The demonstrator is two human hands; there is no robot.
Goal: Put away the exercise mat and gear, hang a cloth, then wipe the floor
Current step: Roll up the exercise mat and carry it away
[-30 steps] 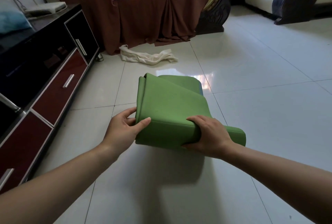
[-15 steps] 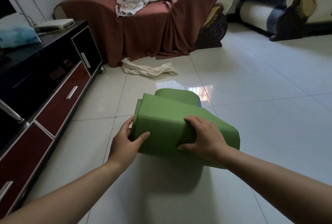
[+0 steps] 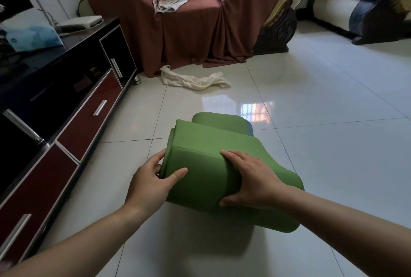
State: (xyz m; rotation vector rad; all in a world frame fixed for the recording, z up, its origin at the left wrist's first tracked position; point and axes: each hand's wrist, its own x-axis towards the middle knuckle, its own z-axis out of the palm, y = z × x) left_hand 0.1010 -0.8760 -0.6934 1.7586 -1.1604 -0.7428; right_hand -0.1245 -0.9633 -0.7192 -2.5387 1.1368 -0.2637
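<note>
My one camera sits on my head, facing forward and down, near the floor [image 3: 333, 154], toward the sofa [image 3: 278, 25].

Both bare forearms reach fwd from the bottom corners, converging twd the middle. L hand [image 3: 153, 181] grips the left end of the green mat [image 3: 200, 143]: thumb lies across its near face, fingers curl round behind the edge. R hand [image 3: 251, 179] clamps over the top, fingers spread, thumb low on the near face. Wrists approx level, hands near each other.
</note>
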